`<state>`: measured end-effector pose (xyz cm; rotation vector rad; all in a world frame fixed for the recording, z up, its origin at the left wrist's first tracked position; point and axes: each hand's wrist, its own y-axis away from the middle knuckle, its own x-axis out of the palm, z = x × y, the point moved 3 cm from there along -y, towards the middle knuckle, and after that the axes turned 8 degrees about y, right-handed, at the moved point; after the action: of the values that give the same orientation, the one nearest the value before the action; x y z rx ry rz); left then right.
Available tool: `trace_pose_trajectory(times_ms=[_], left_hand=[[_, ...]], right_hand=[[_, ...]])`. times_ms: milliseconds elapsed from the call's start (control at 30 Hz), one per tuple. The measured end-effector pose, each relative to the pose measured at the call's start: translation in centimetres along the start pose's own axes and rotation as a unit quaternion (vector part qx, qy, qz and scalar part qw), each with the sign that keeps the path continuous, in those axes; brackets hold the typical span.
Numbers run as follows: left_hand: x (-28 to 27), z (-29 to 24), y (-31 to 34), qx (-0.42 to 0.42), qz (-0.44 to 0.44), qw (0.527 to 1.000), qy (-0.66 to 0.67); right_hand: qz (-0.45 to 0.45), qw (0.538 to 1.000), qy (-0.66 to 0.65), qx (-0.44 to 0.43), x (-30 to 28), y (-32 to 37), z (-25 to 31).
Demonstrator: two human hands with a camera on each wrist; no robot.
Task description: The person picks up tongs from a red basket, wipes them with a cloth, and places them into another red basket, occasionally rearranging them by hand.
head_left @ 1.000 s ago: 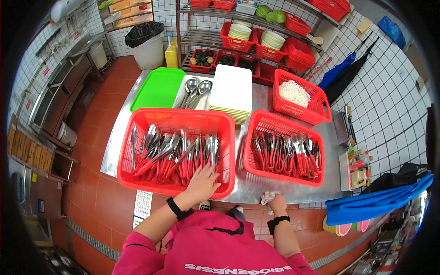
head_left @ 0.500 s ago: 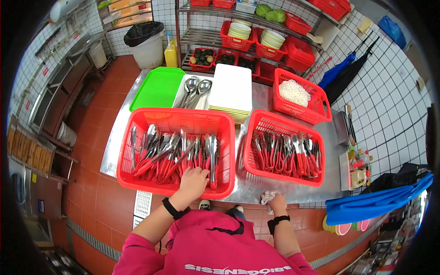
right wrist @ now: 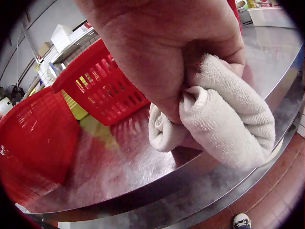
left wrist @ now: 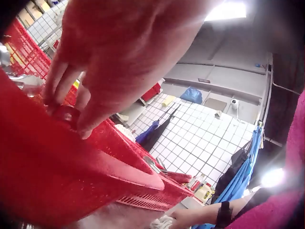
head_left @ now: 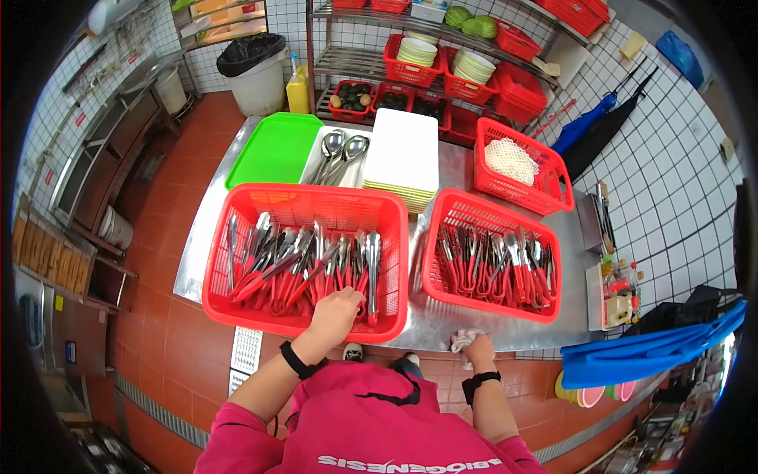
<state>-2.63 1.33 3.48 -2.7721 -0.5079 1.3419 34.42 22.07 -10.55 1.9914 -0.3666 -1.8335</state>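
Observation:
In the large left red basket [head_left: 316, 197], many metal tongs [head_left: 296, 268] with red handles lie in a row, tips toward the far side. My left hand [head_left: 335, 312] reaches over the near rim toward the right end of that row. In the left wrist view, the fingers of my left hand [left wrist: 124, 52] are bent and pinch a red tongs handle [left wrist: 67, 114] just inside the basket wall. At the table's front edge, my right hand [head_left: 478, 350] grips a folded white cloth [right wrist: 228, 124]; its thumb and fingers close around the cloth.
A second red basket [head_left: 489, 308] of similar tongs sits to the right on the steel table [head_left: 442, 325]. Behind stand a green tray [head_left: 272, 150], ladles [head_left: 345, 150], stacked white trays [head_left: 403, 146] and a basket with a netted white item [head_left: 511, 160].
My left hand has drawn back from the rightmost tongs and shifted left; its outstretched fingers have bent onto a neighbouring handle. The right hand with the cloth has stayed put.

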Motion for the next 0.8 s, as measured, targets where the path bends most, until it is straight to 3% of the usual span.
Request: trace_pose_trajectory(times_ms=[100,300,433,667,800], left_hand=[[-1.0,-0.7,-0.1,-0.020,-0.013,1.000,0.004],[-3.3,-0.8,-1.0,-0.060,-0.138,0.987,0.062],[-4.4,-1.4,-1.4,-0.038,-0.146,0.988,0.022],[-1.7,-2.6,-0.3,0.013,-0.074,0.997,0.011],[1.1,-1.9,0.8,0.040,0.017,0.999,0.009]], right_hand=[[-0.004,1.000,-0.009,-0.005,0.1,-0.2,-0.1],[0.001,1.000,-0.005,0.009,-0.4,0.2,0.0],[0.009,1.000,-0.009,0.011,-0.6,0.3,0.2],[0.014,1.000,0.001,0.011,-1.1,0.6,0.5],[0.004,1.000,0.000,0.005,-0.5,0.2,0.2]])
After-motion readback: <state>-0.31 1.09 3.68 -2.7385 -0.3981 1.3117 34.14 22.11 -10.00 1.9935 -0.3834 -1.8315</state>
